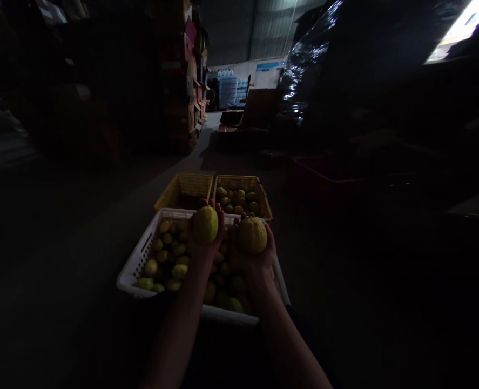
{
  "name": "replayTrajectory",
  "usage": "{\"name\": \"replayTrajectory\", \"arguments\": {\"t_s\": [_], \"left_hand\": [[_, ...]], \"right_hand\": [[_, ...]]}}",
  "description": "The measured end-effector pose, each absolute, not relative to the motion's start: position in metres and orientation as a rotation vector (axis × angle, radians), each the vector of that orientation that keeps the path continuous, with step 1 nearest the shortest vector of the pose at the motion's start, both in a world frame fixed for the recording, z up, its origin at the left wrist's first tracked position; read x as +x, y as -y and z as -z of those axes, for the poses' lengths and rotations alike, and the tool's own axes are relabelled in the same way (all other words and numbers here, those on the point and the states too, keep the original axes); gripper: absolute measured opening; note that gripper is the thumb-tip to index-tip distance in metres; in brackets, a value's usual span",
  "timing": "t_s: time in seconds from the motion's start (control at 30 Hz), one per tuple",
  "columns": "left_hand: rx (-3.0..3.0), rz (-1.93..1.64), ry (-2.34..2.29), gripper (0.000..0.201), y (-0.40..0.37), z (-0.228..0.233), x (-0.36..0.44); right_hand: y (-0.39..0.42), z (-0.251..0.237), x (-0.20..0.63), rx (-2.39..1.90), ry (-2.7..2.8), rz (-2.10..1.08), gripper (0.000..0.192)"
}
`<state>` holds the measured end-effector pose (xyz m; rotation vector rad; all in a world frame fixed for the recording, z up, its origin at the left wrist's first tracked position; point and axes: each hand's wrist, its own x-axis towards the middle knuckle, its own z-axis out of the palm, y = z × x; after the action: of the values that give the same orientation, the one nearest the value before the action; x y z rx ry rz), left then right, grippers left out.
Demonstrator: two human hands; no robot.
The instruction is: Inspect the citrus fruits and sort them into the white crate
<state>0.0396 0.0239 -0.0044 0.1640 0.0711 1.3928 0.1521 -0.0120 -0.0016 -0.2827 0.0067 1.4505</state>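
Note:
My left hand [211,250] is wrapped from below around a large, rounded yellow-green fruit [206,225], its fingertips showing behind the top. Beside it, my right hand [264,260] cups a second yellow-green fruit [253,235], rounder and faintly ribbed. Both are held up above a white plastic crate [129,270] with perforated sides. Many smaller-looking green and yellow fruits [179,271] lie inside that crate, partly covered by my forearms. Dim light leaves the exact kind of fruit unclear.
Behind the white crate stand two yellow crates. The left one [194,185] shows a dark inside; the right one [265,203] holds several fruits [239,201]. A dark red crate [324,175] sits to the right. Stacked boxes [184,97] rise at the back left, with plastic-wrapped goods [299,70] opposite.

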Motion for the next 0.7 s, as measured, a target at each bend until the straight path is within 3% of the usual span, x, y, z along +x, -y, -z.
{"name": "replayTrajectory", "arguments": {"t_s": [0.7], "left_hand": [[0.150, -1.380, -0.055, 0.048, -0.0217, 0.0059, 0.0452]], "right_hand": [[0.0086, 0.0086, 0.1544, -0.245, 0.028, -1.475, 0.026]]}}
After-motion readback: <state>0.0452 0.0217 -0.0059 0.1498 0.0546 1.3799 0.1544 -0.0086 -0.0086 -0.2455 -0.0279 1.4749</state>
